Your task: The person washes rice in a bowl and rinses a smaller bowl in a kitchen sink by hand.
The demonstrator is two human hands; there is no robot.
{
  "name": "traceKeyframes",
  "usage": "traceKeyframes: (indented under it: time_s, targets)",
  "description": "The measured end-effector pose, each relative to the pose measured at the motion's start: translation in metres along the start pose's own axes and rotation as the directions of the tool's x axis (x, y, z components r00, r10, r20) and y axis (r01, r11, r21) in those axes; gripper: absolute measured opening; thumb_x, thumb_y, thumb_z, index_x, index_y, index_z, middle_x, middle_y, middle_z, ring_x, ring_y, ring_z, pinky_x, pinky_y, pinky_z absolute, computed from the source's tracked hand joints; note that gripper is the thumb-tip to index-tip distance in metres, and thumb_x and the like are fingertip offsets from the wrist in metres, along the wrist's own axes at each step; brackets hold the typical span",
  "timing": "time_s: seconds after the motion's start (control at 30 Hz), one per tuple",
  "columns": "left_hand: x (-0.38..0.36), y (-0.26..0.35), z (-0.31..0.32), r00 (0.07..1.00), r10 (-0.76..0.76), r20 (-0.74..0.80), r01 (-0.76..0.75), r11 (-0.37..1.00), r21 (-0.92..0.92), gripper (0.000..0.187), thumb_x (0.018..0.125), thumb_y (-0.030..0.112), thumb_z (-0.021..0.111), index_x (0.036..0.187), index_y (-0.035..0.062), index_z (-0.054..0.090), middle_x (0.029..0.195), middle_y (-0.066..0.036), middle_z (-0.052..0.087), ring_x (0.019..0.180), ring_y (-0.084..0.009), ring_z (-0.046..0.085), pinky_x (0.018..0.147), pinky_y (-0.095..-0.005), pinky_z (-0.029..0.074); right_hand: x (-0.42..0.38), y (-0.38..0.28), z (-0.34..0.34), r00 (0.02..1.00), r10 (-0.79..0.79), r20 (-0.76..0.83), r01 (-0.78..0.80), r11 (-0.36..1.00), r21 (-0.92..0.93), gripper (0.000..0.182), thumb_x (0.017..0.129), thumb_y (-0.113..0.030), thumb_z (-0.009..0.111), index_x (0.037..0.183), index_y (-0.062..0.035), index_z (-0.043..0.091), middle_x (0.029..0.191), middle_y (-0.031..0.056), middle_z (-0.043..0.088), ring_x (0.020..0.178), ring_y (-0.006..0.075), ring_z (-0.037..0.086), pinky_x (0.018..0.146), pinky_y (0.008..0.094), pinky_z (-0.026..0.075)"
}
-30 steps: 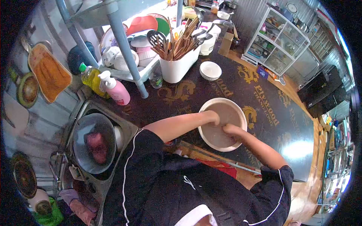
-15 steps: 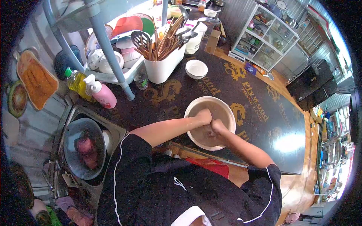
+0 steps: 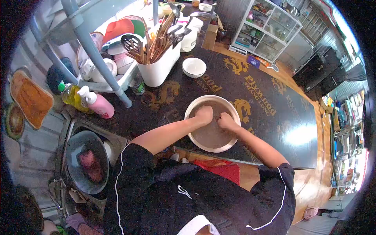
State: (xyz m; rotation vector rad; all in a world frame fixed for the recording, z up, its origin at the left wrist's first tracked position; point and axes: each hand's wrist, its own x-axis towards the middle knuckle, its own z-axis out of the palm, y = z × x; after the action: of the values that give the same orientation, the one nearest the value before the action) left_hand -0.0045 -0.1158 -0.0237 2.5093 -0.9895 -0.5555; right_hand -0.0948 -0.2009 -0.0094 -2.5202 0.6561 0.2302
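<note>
A round white basin of cloudy brownish liquid stands on the dark plywood table. Both my hands are inside it, fingers partly sunk in the liquid. My left hand is curled closed near the far left of the basin. Close by on the right, my right hand is also closed, with a gap between the two. Whatever the fingers hold, if anything, is hidden by the liquid and the hands. A small white bowl sits on the table beyond the basin.
A white holder full of chopsticks and ladles stands at the back left, by a dish rack. Pink pump bottle and yellow bottle are beside it. A wok with reddish meat lies in the sink at left.
My hands were together in the basin's middle; now they are apart, the left drawn to the far left side and the right slightly away from it. The camera view has shifted a little.
</note>
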Motion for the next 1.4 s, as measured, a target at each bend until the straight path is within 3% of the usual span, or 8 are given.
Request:
traceKeyframes:
  time_s: [0.43,0.63,0.73,0.93,1.07,1.27,1.33,1.4]
  targets:
    - [-0.003,0.009,-0.014,0.987,0.154,-0.042,-0.141,0.964,0.225,0.020,0.069,0.011,0.044,0.070,0.0011,0.060,0.076,-0.017,0.059,0.071,-0.0259,0.059,0.060,-0.0367,0.047,-0.029,-0.037,-0.015,0.983,-0.048,0.175,0.116,0.908,-0.402,0.024,0.062,-0.018,0.053,0.074,0.0026,0.058,0.074,0.0196,0.057,0.071,0.0301,0.058,0.062,0.0397,0.046]
    - [-0.008,0.007,-0.021,0.979,0.192,0.061,-0.202,0.928,0.312,0.019,0.071,0.011,0.044,0.076,0.0044,0.062,0.080,-0.014,0.059,0.078,-0.0248,0.058,0.067,-0.0347,0.046,-0.020,-0.003,0.012,0.905,-0.408,-0.120,0.290,0.798,-0.528,0.030,0.059,-0.020,0.059,0.082,0.0000,0.058,0.087,0.0193,0.052,0.086,0.0309,0.050,0.070,0.0371,0.044]
    - [-0.007,0.007,-0.022,0.948,0.145,0.284,-0.255,0.881,0.399,0.023,0.068,0.013,0.050,0.086,0.0063,0.061,0.091,-0.013,0.058,0.085,-0.0243,0.056,0.072,-0.0354,0.045,-0.019,-0.020,-0.011,0.929,-0.080,0.362,0.230,0.890,-0.394,0.034,0.061,-0.022,0.058,0.086,0.0021,0.055,0.083,0.0207,0.055,0.082,0.0311,0.053,0.073,0.0383,0.042]
    - [0.002,-0.010,0.002,0.849,0.167,0.501,-0.359,0.879,0.315,0.026,0.070,0.015,0.045,0.087,0.0034,0.060,0.090,-0.017,0.056,0.086,-0.0286,0.054,0.073,-0.0381,0.043,-0.012,-0.011,-0.003,0.828,-0.051,0.559,0.231,0.938,-0.257,0.035,0.069,-0.021,0.043,0.094,0.0012,0.054,0.089,0.0213,0.055,0.084,0.0327,0.053,0.074,0.0394,0.040]
    - [0.018,-0.024,0.023,0.739,0.174,0.651,-0.350,0.924,0.151,0.029,0.071,0.018,0.043,0.090,0.0022,0.058,0.091,-0.018,0.056,0.083,-0.0284,0.055,0.073,-0.0398,0.042,-0.009,-0.007,0.003,0.821,-0.048,0.569,0.004,0.997,0.078,0.035,0.069,-0.016,0.039,0.094,0.0047,0.053,0.092,0.0203,0.054,0.085,0.0280,0.053,0.073,0.0390,0.040]
    - [-0.016,-0.016,-0.009,0.802,0.330,0.498,0.102,0.746,-0.658,0.031,0.073,0.019,0.041,0.090,-0.0003,0.057,0.091,-0.018,0.056,0.079,-0.0275,0.056,0.071,-0.0398,0.043,0.015,0.023,0.055,0.931,0.111,0.349,-0.290,0.805,0.518,0.030,0.068,-0.008,0.038,0.089,0.0066,0.053,0.078,0.0180,0.054,0.074,0.0256,0.052,0.067,0.0394,0.041]
    - [0.007,-0.007,0.011,0.902,0.059,0.427,0.033,0.979,-0.203,0.030,0.073,0.017,0.041,0.090,-0.0029,0.056,0.087,-0.018,0.056,0.076,-0.0262,0.056,0.071,-0.0398,0.043,0.015,0.012,0.051,0.954,0.174,0.243,-0.283,0.786,0.550,0.030,0.068,-0.006,0.037,0.089,0.0064,0.053,0.077,0.0175,0.054,0.072,0.0259,0.052,0.066,0.0400,0.042]
    - [0.010,-0.010,0.018,0.953,0.045,0.299,0.044,0.958,-0.285,0.028,0.072,0.017,0.043,0.085,-0.0035,0.057,0.084,-0.021,0.056,0.075,-0.0295,0.056,0.069,-0.0405,0.043,0.007,-0.005,0.029,0.980,0.193,0.048,-0.193,0.864,0.466,0.024,0.069,-0.012,0.041,0.077,0.0049,0.056,0.080,0.0272,0.054,0.082,0.0356,0.053,0.068,0.0407,0.043]
